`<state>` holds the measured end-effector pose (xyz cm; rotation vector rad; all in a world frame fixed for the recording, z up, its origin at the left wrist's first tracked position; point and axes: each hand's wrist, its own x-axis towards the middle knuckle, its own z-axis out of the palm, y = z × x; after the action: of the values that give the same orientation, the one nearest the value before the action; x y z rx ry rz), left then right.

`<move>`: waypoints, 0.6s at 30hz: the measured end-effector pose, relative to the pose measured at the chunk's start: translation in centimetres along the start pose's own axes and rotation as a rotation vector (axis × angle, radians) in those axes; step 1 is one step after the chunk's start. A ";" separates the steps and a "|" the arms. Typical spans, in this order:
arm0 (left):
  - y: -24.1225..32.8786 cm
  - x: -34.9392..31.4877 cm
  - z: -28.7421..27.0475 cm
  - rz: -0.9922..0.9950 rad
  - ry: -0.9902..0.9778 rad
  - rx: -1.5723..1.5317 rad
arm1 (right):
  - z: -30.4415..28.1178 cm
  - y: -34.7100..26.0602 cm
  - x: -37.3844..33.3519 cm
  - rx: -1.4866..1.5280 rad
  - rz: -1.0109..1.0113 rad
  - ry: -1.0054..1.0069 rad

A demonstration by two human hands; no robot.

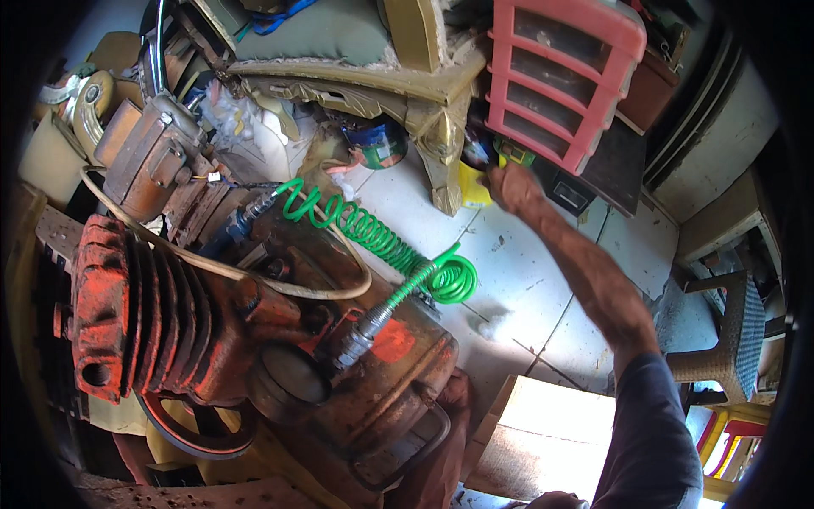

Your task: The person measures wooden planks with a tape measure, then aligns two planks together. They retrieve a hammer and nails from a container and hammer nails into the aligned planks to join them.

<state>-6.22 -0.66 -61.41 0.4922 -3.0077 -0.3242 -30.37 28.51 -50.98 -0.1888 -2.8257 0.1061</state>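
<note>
The person's right arm, in a dark sleeve (649, 433), stretches up from the lower right, and the right hand (514, 188) reaches in low beside a pink drawer unit (551, 82). The fingers are curled and seen from behind, so one cannot tell whether they grip anything. The left hand is out of view, and its grip cannot be told. Just left of the right hand, a yellow package (474, 186) is on the white tiled floor (500, 254), near the carved golden leg (443, 157) of a padded seat (314, 36); whether hand and package touch is unclear. A small green-and-yellow item (514, 153) shows just above the hand, at the foot of the drawer unit. Farther left, behind the golden leg, sits a round container (373, 144) with a dark, coloured side. A rusty orange air compressor (161, 314) fills the left and lower middle, its finned head toward the left and a pulley wheel (199, 443) below. A green coiled hose (373, 231) loops above its tank and joins a metal coupling (360, 335), while a cream hose (280, 288) curves across the machine. A cardboard box (526, 462) stands in bright light between the compressor and the sleeve, and a brown woven stool (721, 352) stands at the right.
</note>
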 end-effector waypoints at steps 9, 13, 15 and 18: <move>-0.6 -0.2 -1.0 -0.010 -0.036 0.021 | -5.0 -3.1 -7.4 0.023 0.118 -0.282; -0.1 -0.8 -1.3 0.024 -0.051 0.015 | -8.4 -2.7 -16.7 0.006 -0.066 -0.256; -0.3 -0.8 -1.3 0.022 -0.043 0.017 | -13.2 -4.8 -19.5 0.106 0.144 -0.512; -0.1 0.4 -0.1 0.008 -0.026 0.021 | -16.5 -5.0 -24.0 0.106 0.157 -0.573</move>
<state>-6.54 -0.84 -61.35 0.4809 -3.0407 -0.3017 -3.20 21.05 -41.96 -0.4142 -3.3551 0.4024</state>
